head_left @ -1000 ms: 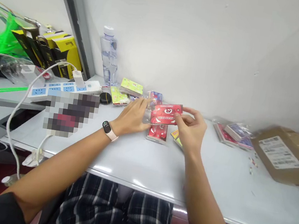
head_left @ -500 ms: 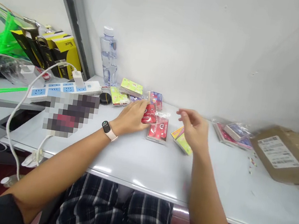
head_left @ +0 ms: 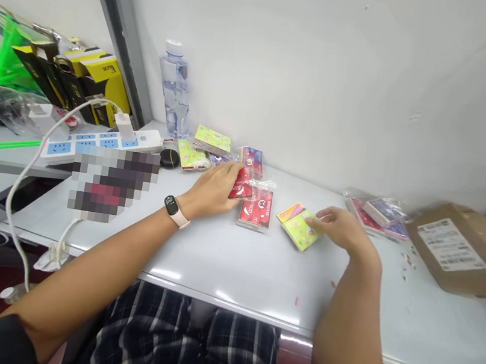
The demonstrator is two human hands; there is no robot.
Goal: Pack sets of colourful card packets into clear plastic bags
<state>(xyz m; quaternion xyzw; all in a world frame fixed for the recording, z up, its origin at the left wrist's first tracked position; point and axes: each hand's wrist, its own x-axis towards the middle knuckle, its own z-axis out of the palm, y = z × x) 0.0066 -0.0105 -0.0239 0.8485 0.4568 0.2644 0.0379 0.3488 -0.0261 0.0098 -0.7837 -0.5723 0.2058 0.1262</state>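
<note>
My left hand (head_left: 217, 187) is closed around a red booklet-like pack (head_left: 242, 189) with white print, its fingers covering much of it. Just below that lies a red pack (head_left: 256, 209) in a clear plastic sleeve. My right hand (head_left: 341, 227) has its thumb and fingers slightly apart, the tips over the right edge of a green patterned pack (head_left: 300, 229). Whether they touch it I cannot tell. A yellow and pink card (head_left: 291, 211) sticks out at that pack's upper left. Behind my left hand lie more green packs (head_left: 213, 139) and a blue and red pack (head_left: 253, 159).
A water bottle (head_left: 175, 90) stands by the wall, with a white power strip (head_left: 102, 143) and a round black object (head_left: 169, 159) nearby. At right are plastic-wrapped packs (head_left: 377, 217) and a cardboard box (head_left: 465, 252). Small scraps (head_left: 409, 258) are scattered beside the box.
My right hand has moved right and slightly down, uncovering more of the green pack. My left hand stays in place with the red pack, which is tilted a little lower.
</note>
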